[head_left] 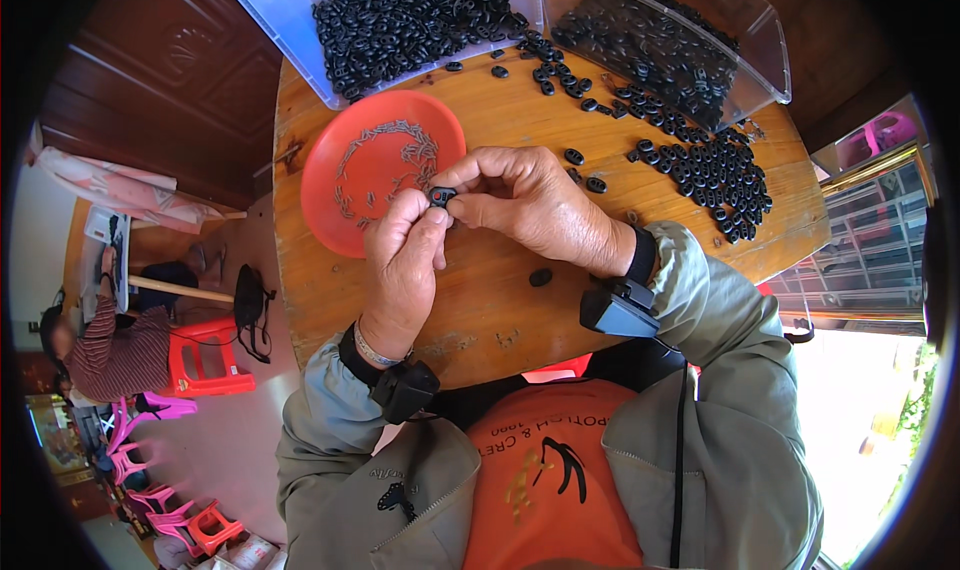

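Head view: a small black oval piece point(441, 197), smooth, glossy and pierced by holes, is pinched between the fingertips of the left hand point(400, 255) and the right hand point(535, 205). Both hands are closed narrowly around it, thumbs and forefingers brought together, and the piece is seen against the near right edge of a round coral-red dish point(322, 175) of smooth plastic. Across the dish, slim grey metallic pins point(420, 152) are strewn in a loose ring. The dish is carried by a varnished wooden worktop point(480, 315), its grain streaked and its surface scuffed near the front. At the far side, hundreds of similar black ovals point(410, 25) are heaped in a pale translucent bin point(272, 15); more are held by a clear, rigid-walled container point(768, 65) beside it. To the right, a dense cluster of black pieces point(720, 175) is spread over the wood, while a lone dark oval point(541, 277) is seen nearer the front, below the right wrist.
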Action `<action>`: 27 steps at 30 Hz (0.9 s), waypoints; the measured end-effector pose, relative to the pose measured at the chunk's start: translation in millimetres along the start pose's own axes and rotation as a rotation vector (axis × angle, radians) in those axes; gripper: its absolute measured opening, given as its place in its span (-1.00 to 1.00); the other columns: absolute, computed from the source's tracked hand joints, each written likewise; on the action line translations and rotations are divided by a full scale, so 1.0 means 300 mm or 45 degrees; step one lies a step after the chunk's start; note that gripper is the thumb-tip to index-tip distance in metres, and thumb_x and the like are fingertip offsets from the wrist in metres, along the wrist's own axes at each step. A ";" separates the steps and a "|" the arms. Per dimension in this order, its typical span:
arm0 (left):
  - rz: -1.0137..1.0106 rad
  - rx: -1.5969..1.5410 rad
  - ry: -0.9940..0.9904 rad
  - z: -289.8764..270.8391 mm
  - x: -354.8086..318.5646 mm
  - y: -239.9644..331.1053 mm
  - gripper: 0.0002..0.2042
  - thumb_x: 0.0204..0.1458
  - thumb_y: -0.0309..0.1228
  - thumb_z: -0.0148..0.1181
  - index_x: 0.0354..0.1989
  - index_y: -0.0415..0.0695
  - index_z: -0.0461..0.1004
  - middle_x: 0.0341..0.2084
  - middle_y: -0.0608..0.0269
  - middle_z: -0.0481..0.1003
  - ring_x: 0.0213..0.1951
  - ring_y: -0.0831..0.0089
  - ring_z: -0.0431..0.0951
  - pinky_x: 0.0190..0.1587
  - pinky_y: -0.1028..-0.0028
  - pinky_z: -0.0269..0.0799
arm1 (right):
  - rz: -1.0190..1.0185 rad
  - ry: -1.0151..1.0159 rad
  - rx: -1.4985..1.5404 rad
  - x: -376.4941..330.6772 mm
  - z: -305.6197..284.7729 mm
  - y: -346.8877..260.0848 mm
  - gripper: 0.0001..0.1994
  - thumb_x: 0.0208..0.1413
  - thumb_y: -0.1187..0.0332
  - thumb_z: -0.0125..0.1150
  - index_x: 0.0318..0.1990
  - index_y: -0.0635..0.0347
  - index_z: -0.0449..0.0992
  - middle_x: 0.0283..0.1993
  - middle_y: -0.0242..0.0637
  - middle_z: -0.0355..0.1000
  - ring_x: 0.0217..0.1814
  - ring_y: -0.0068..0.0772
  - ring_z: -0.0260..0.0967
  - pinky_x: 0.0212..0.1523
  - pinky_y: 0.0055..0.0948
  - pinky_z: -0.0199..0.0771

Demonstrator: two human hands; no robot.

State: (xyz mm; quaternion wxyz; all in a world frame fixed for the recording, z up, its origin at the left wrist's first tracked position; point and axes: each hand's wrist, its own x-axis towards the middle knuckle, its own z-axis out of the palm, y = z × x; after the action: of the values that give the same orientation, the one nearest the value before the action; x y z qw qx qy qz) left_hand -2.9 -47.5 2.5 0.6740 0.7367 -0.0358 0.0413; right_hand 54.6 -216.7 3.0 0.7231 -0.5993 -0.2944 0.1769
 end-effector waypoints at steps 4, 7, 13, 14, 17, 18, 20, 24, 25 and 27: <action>-0.139 0.006 -0.029 0.001 -0.001 0.021 -0.83 0.13 -0.46 -0.01 -0.51 -0.19 0.30 -0.70 0.44 0.25 -0.64 0.72 0.20 -0.62 0.61 0.10 | 0.013 0.006 -0.055 0.000 -0.005 -0.001 -0.79 0.13 0.58 0.16 -0.06 0.31 0.50 -0.17 -0.37 0.51 -0.14 -0.64 0.41 -0.05 -0.58 0.44; -0.162 -0.018 -0.082 -0.006 0.002 0.029 -0.82 0.13 -0.44 -0.01 -0.52 -0.20 0.31 -0.71 0.44 0.25 -0.64 0.72 0.19 -0.61 0.61 0.09 | -0.002 0.004 -0.090 -0.004 -0.006 -0.012 -0.79 0.13 0.57 0.16 -0.06 0.31 0.50 -0.17 -0.37 0.51 -0.14 -0.63 0.41 -0.05 -0.58 0.44; -0.090 -0.088 -0.022 -0.003 -0.004 0.019 -0.80 0.15 -0.42 -0.02 -0.52 -0.20 0.32 -0.71 0.44 0.23 -0.65 0.71 0.16 -0.60 0.63 0.06 | -0.054 0.011 -0.167 -0.004 0.000 -0.024 -0.77 0.12 0.56 0.19 -0.06 0.31 0.50 -0.21 -0.38 0.50 -0.17 -0.63 0.41 -0.11 -0.58 0.46; -0.091 -0.087 -0.022 -0.004 -0.004 0.016 -0.80 0.15 -0.42 -0.02 -0.52 -0.20 0.32 -0.71 0.44 0.23 -0.65 0.71 0.16 -0.60 0.63 0.06 | -0.096 0.016 -0.302 -0.004 0.002 -0.027 -0.76 0.09 0.57 0.21 -0.06 0.30 0.50 -0.23 -0.39 0.49 -0.18 -0.64 0.41 -0.13 -0.58 0.47; -0.069 -0.153 -0.006 -0.001 -0.003 0.014 -0.80 0.15 -0.41 -0.02 -0.51 -0.19 0.33 -0.72 0.44 0.22 -0.66 0.70 0.15 -0.59 0.62 0.07 | -0.138 0.027 -0.403 -0.004 0.009 -0.014 -0.76 0.06 0.58 0.25 -0.08 0.29 0.50 -0.29 -0.39 0.48 -0.21 -0.64 0.42 -0.18 -0.58 0.48; -0.086 -0.174 0.012 0.007 -0.006 0.020 -0.80 0.16 -0.41 -0.01 -0.51 -0.18 0.34 -0.72 0.44 0.23 -0.66 0.70 0.15 -0.59 0.62 0.08 | -0.136 0.033 -0.368 -0.003 0.012 -0.006 -0.76 0.04 0.59 0.27 -0.10 0.29 0.51 -0.31 -0.39 0.47 -0.23 -0.65 0.42 -0.21 -0.57 0.49; -0.102 -0.198 0.026 0.018 -0.009 0.027 -0.80 0.16 -0.41 -0.01 -0.50 -0.18 0.34 -0.72 0.44 0.23 -0.66 0.69 0.16 -0.59 0.62 0.08 | -0.163 0.056 -0.367 -0.006 0.019 0.008 -0.77 0.03 0.59 0.28 -0.13 0.29 0.51 -0.32 -0.39 0.47 -0.25 -0.64 0.42 -0.24 -0.57 0.49; -0.164 -0.197 0.039 0.017 -0.012 0.030 -0.78 0.17 -0.37 -0.01 -0.50 -0.18 0.35 -0.73 0.43 0.25 -0.65 0.69 0.20 -0.59 0.62 0.09 | -0.220 0.094 -0.549 -0.005 0.023 -0.004 -0.79 -0.01 0.56 0.32 -0.19 0.29 0.50 -0.36 -0.36 0.46 -0.34 -0.61 0.45 -0.36 -0.56 0.49; -0.174 -0.189 0.026 0.014 -0.013 0.029 -0.78 0.17 -0.36 -0.01 -0.50 -0.18 0.35 -0.73 0.42 0.25 -0.65 0.68 0.21 -0.59 0.63 0.09 | -0.220 0.094 -0.549 -0.006 0.022 -0.008 -0.79 -0.01 0.56 0.32 -0.19 0.29 0.50 -0.36 -0.36 0.46 -0.34 -0.61 0.45 -0.36 -0.56 0.49; -0.173 -0.195 -0.007 0.007 -0.012 0.021 -0.77 0.18 -0.35 -0.01 -0.50 -0.18 0.36 -0.72 0.42 0.28 -0.65 0.68 0.23 -0.59 0.63 0.11 | -0.306 0.101 -0.697 -0.008 0.017 -0.013 -0.76 -0.05 0.54 0.35 -0.18 0.29 0.51 -0.36 -0.31 0.46 -0.38 -0.55 0.47 -0.39 -0.54 0.50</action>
State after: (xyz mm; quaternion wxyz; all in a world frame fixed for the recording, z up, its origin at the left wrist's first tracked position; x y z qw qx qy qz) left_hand -7.0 -50.2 8.3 0.7294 0.6840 0.0096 -0.0094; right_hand 49.2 -215.1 6.7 0.5613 -0.7393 -0.3716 -0.0195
